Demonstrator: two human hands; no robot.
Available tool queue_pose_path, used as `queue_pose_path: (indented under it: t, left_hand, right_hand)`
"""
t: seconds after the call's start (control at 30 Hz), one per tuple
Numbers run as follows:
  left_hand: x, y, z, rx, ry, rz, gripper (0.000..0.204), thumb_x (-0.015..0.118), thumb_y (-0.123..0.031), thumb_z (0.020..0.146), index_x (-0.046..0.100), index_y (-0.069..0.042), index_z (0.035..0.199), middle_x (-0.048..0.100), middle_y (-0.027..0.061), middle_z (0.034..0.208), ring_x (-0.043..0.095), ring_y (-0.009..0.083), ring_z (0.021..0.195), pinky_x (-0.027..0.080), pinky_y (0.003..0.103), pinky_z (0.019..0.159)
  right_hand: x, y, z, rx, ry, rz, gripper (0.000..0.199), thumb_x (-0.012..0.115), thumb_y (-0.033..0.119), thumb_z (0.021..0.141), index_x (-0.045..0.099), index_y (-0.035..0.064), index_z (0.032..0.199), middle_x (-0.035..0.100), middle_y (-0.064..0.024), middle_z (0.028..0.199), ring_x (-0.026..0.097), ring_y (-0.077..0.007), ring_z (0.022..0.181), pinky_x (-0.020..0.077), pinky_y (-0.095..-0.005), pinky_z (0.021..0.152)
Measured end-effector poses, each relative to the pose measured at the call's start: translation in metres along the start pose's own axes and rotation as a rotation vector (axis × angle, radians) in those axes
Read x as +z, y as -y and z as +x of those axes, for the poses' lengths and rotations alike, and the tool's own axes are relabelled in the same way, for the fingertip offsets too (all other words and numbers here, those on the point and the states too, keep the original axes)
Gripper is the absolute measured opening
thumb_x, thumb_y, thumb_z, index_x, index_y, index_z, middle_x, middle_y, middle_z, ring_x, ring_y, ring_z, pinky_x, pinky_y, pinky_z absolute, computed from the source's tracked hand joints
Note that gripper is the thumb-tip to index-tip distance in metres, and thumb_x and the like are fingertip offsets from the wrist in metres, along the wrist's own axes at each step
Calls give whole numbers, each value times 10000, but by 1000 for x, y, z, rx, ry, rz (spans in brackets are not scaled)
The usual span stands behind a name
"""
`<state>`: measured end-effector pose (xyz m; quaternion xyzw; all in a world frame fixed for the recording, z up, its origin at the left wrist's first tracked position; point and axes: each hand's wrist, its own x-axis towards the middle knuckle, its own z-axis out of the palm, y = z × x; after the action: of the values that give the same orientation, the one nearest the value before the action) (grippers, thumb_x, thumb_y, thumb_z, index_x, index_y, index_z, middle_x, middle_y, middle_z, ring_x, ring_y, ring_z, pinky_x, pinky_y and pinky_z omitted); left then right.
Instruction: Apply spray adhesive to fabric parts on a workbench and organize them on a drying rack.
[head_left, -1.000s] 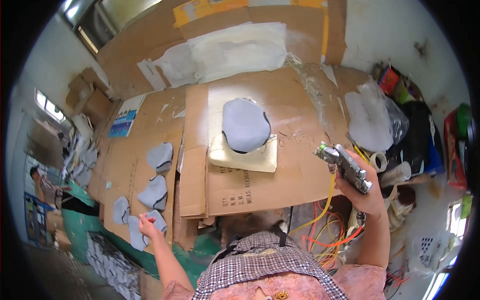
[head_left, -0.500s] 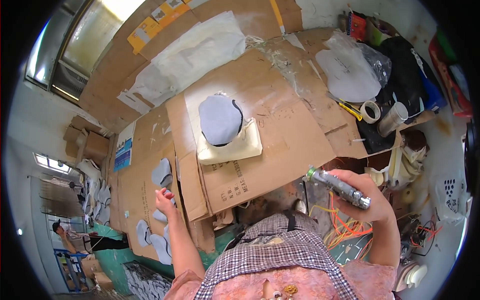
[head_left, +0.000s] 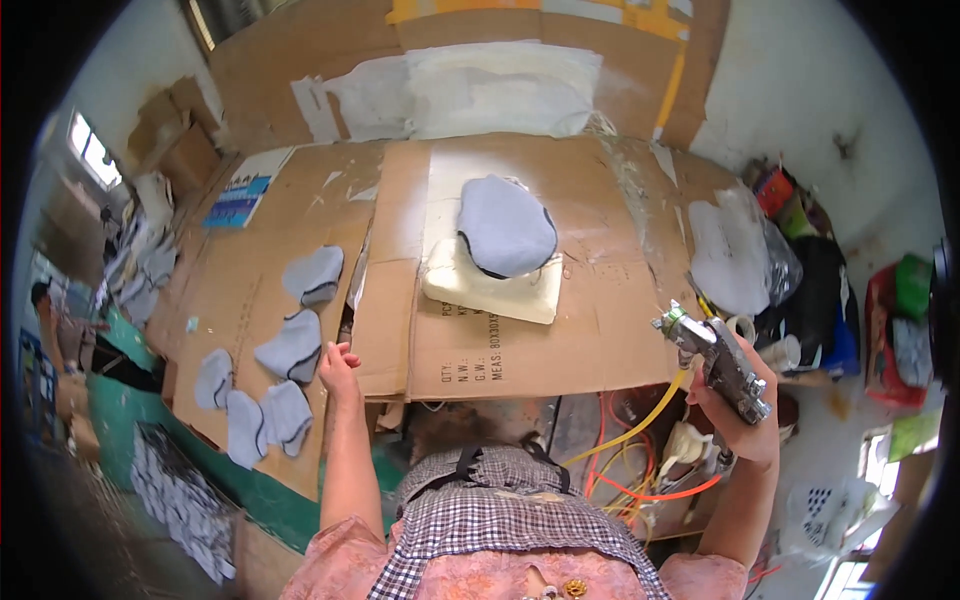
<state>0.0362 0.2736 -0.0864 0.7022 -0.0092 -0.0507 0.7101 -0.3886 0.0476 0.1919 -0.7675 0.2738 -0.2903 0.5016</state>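
Note:
My right hand [head_left: 738, 405] grips a silver spray gun [head_left: 722, 360] off the right front corner of the cardboard. Its nozzle end, with green on it, points up and left; a yellow hose hangs just below it. At the front left edge of the cardboard, my left hand [head_left: 340, 368] is loosely curled, with no object visible in its fingers. In front of me, a grey fabric piece [head_left: 506, 225] with dark edging rests on a cream pad [head_left: 500, 288]. Several similar grey pieces [head_left: 290, 345] lie left of my left hand.
A cardboard sheet [head_left: 400, 335] covers the bench. At the right are a translucent plastic bag [head_left: 782, 268], a tape roll [head_left: 741, 327] and a metal cup [head_left: 782, 353]. Orange hoses [head_left: 660, 494] hang below the front edge. Far left, another person [head_left: 48, 330] is partly visible.
My view has turned, so the bench and the grey pieces appear shifted. The spray gun stays in my right hand, tilted more steeply now. My left hand's fingers look more curled in.

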Motion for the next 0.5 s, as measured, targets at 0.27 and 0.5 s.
queue_pose_path:
  t: [0.27, 0.5]
  left_hand:
    - [-31, 11, 2, -144, -170, -57, 350, 428, -313, 891, 568, -6, 797, 521, 35, 544, 506, 121, 481, 427, 232, 482]
    - [19, 5, 0, -180, -81, -55, 243, 496, -224, 834, 584, 3, 835, 522, 40, 575, 507, 120, 507, 433, 232, 494]
  right_hand:
    - [-14, 3, 4, 80, 188, -217, 479, 585, -25, 693, 452, -20, 1153, 536, -31, 704, 532, -93, 598, 467, -225, 573]
    - [-11, -8, 18, 41, 207, 42, 476, 593, -63, 667, 470, -38, 1126, 560, -33, 760, 532, -75, 637, 435, -206, 577]
